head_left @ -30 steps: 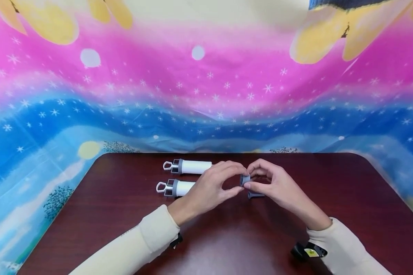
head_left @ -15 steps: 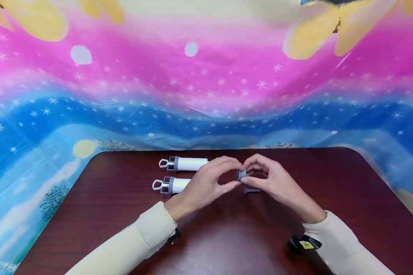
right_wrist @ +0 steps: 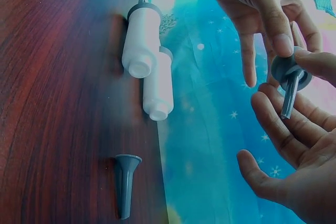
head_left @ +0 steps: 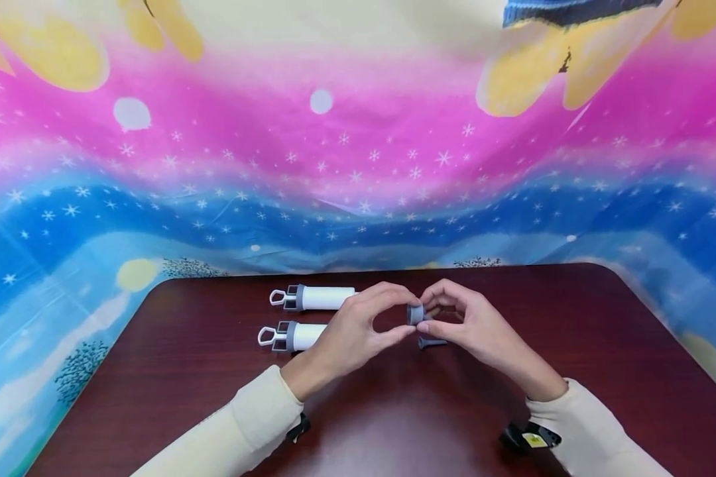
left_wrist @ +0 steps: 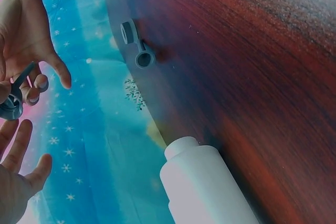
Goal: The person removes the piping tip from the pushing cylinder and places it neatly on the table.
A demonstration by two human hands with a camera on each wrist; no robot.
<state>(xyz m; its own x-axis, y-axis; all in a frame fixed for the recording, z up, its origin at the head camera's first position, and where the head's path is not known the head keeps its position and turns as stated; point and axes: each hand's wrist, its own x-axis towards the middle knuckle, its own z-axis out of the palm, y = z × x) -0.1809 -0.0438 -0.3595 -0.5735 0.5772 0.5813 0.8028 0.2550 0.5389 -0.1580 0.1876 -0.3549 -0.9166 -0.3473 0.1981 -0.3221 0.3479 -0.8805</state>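
A grey round cap with a narrow stem [right_wrist: 289,80] is held up between my two hands above the table. My left hand [head_left: 358,321] pinches its rim with fingertips and thumb, from the left in the head view. From the other side my right hand [head_left: 477,331] pinches it between thumb and fingers. The right wrist view shows the stem pointing down. Below the hands lies a grey flared nozzle piece [right_wrist: 126,182], touched by neither hand. Two white cylinders with grey collars and loop handles [head_left: 328,298] [head_left: 310,336] lie to the left, partly hidden by my left hand.
The dark red wooden table [head_left: 185,384] has rounded far corners. A printed cloth [head_left: 244,165] hangs just behind its back edge. In the left wrist view a white cylinder [left_wrist: 205,182] shows its narrow neck end.
The grey cap has turned slightly between my fingers, so its side wall faces the head view more. Both hands stay in nearly the same place; the head view has shifted a little.
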